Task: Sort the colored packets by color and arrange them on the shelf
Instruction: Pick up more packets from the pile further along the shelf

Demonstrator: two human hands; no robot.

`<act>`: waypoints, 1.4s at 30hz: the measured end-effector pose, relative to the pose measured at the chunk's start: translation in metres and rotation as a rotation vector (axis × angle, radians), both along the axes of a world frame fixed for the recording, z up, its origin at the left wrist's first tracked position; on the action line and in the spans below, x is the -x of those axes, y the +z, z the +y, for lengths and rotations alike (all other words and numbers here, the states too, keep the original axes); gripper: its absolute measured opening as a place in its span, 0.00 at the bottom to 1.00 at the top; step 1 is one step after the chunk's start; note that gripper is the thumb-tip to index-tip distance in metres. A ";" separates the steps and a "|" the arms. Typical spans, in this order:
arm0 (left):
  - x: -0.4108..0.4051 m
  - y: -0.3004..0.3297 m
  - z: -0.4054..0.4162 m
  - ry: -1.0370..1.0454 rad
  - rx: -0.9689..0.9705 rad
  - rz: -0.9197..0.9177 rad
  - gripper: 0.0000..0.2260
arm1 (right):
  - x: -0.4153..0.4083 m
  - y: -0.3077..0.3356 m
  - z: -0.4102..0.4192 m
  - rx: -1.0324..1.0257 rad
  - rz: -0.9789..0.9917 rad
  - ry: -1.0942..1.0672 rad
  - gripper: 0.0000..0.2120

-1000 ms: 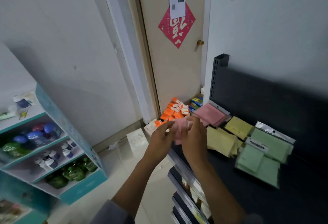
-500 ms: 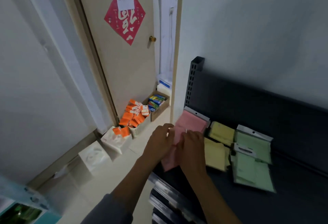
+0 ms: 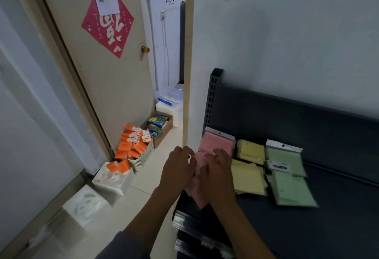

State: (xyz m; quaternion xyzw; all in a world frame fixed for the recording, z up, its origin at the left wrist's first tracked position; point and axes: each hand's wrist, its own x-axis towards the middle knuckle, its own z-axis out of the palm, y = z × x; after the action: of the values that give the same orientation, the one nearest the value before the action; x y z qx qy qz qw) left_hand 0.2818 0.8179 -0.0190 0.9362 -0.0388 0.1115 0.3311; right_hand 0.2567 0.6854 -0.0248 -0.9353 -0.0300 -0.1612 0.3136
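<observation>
On the dark shelf (image 3: pixel 307 228) lie three colour groups of flat packets. Pink packets (image 3: pixel 217 143) sit at the left end, yellow packets (image 3: pixel 249 173) in the middle, green packets (image 3: pixel 291 180) to the right. My left hand (image 3: pixel 177 169) and my right hand (image 3: pixel 218 171) together hold a pink packet (image 3: pixel 200 161) at the shelf's left front corner, just in front of the pink pile. Most of this packet is hidden under my fingers; its lower edge shows between my wrists.
A door (image 3: pixel 106 70) with a red paper diamond stands to the left. On the floor are a basket of orange boxes (image 3: pixel 134 145), a cardboard box of colourful packs (image 3: pixel 158 124) and white tissue packs (image 3: pixel 111 178). Lower shelf edges (image 3: pixel 196 230) jut out below.
The view swung right and the teal rack left the frame. My hands carried the pink packet down from mid-air to the shelf's left end, by the pink pile.
</observation>
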 end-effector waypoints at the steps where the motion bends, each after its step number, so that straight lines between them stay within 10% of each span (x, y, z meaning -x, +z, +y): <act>1: 0.000 0.000 0.002 -0.001 -0.072 -0.039 0.07 | -0.002 0.000 0.003 -0.010 0.001 0.028 0.14; 8: -0.010 -0.005 0.003 -0.005 -0.304 -0.174 0.08 | 0.005 0.018 0.016 -0.084 0.072 0.194 0.25; 23: 0.015 0.014 -0.111 -0.312 0.162 -0.264 0.09 | 0.045 0.027 -0.084 -0.790 -0.053 -0.357 0.09; 42: 0.108 0.025 -0.305 -0.676 0.116 -0.154 0.11 | 0.154 0.028 -0.261 -0.817 -0.118 -0.583 0.08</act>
State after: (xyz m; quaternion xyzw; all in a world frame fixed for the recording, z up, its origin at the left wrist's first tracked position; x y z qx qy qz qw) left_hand 0.1735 0.5132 0.0057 0.8388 -0.3652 0.0678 0.3980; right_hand 0.1026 0.4243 0.0029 -0.6951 0.2802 -0.2931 0.5937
